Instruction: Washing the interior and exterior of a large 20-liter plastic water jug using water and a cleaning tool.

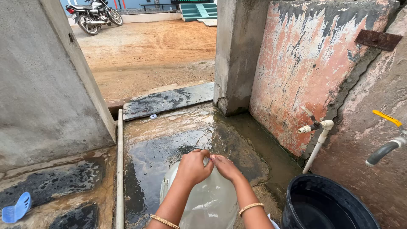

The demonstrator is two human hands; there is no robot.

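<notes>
Outdoors, a person's left hand (193, 166) and right hand (224, 166) both close around the mouth of a large translucent water jug (207, 199) standing on the wet stone floor (169, 140), beside a black bucket (326, 203) under a wall tap (316, 125).

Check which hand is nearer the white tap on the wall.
Right. The right hand is at the top of the clear water jug on the side toward the white tap; the left hand grips it farther away.
</notes>
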